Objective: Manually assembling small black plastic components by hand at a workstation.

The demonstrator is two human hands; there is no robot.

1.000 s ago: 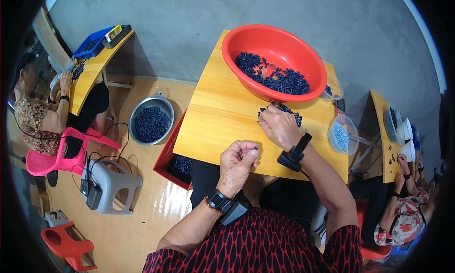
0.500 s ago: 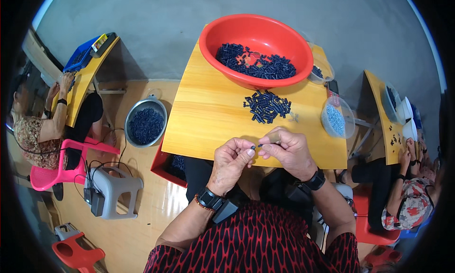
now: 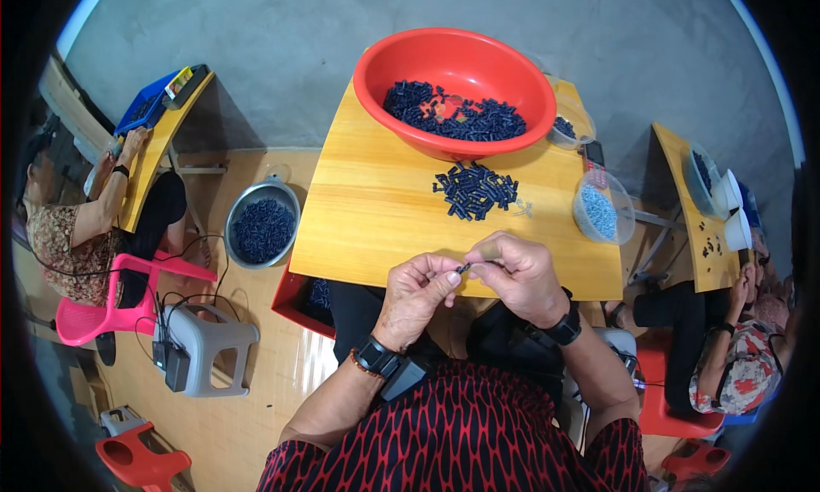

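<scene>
Atop the table (image 3: pixel 359 227), a red basin (image 3: pixel 487 65) holds dark pieces (image 3: pixel 478 123), a tub (image 3: pixel 626 221) blue bits (image 3: pixel 600 214). By the near edge, left hand (image 3: pixel 414 291) and right hand (image 3: pixel 523 274) pinch a small dark part (image 3: pixel 462 269) between them. A bowl (image 3: pixel 272 191) on the floor holds more pieces.

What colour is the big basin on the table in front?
Bright red; the basin shows best in the head view.

The dark bit (image 3: pixel 462 269) between the fingertips of the left hand (image 3: pixel 416 297) and right hand (image 3: pixel 518 274) is mostly covered, and too small to tell whether it is 1 piece or 2. The red basin (image 3: pixel 487 61) hides part of a clear tub (image 3: pixel 584 131) behind it. The tabletop (image 3: pixel 359 210) covers much of the red box (image 3: pixel 289 302). The lower edge cuts off the patterned shirt (image 3: pixel 453 432).
</scene>
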